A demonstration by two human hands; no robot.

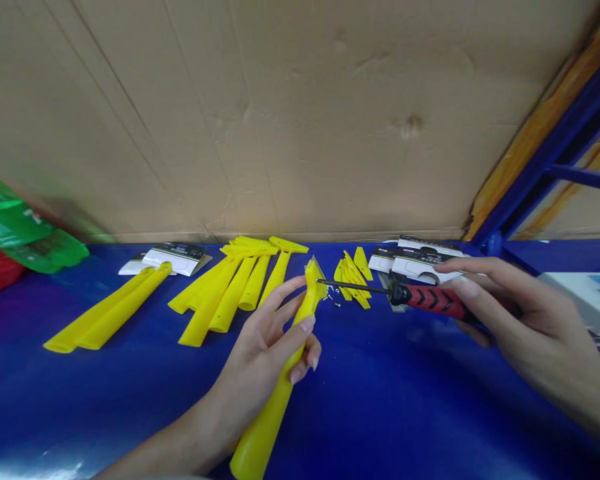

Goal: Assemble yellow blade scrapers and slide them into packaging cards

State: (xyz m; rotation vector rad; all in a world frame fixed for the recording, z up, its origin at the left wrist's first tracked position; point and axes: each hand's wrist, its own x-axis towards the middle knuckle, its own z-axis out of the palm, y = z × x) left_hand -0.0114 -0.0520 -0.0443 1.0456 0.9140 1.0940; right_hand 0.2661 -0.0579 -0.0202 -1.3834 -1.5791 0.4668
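Brown cardboard [300,120] backs a blue worktop [380,413]. Left to right come a green bottle [25,230], two yellow handles [117,313], a fanned yellow pile [211,300]; the left grip [273,350], wrapped around a yellow tool [265,420] above the worktop; small yellow pieces [351,275]; the right grip [525,323], pinching a red-and-black screwdriver [430,300] whose tip meets the tool's head.
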